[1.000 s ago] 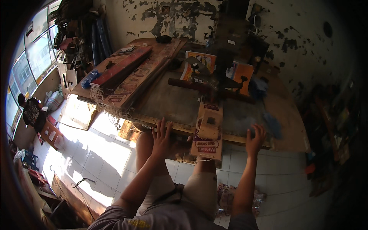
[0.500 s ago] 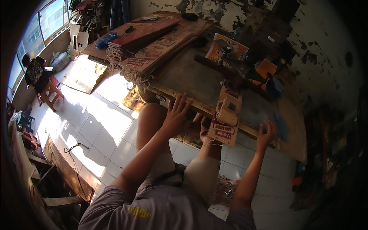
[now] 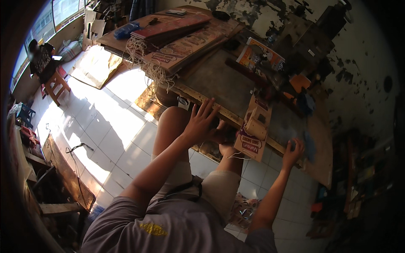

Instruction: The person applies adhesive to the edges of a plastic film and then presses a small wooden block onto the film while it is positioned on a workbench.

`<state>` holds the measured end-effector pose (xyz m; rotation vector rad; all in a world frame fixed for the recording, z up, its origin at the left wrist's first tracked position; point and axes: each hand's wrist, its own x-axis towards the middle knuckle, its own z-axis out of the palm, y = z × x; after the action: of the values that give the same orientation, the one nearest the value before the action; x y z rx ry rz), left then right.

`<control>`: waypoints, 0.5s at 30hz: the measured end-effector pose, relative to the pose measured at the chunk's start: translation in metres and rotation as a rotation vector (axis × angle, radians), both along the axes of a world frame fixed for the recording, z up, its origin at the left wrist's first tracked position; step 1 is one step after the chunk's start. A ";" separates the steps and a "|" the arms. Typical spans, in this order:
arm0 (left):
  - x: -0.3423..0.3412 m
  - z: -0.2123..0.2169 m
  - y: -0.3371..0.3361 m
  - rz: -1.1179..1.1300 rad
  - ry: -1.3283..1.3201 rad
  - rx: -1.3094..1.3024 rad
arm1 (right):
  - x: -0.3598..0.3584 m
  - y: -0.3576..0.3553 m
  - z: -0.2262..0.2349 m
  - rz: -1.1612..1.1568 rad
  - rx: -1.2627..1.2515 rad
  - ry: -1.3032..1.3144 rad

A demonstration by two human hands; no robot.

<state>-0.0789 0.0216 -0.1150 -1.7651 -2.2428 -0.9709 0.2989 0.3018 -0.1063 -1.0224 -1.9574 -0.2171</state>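
A printed brown cardboard strip lies across the near edge of the worktable, its end jutting out toward me with a thin white string hanging from it. Partway along, a brown flap or small block stands up from its surface. My left hand rests at the table edge left of the strip, its fingers spread and holding nothing. To the right of the strip, my right hand is at the same edge, fingers bent but apart, with nothing seen in it.
Stacked printed cardboard panels with dangling strings cover the table's far left, beside a blue bundle. An orange printed sheet and dark tools lie farther back. At left a person sits on a wooden stool.
The whole view has shifted and tilted slightly. Both hands stay at the table edge beside the cardboard strip, with no clear change in their grip.
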 end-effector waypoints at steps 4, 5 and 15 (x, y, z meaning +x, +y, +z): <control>0.003 0.001 0.002 0.030 0.019 -0.043 | 0.001 -0.001 0.001 -0.042 0.011 -0.024; 0.005 0.001 0.003 0.038 0.031 -0.049 | 0.002 -0.002 0.001 -0.057 0.011 -0.026; 0.035 0.000 0.046 -0.254 0.163 0.178 | -0.023 -0.036 0.019 0.120 -0.119 0.095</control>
<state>-0.0440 0.0674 -0.1154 -1.9992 -1.8077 -0.9944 0.2756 0.2658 -0.0870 -0.9691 -1.9558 0.0153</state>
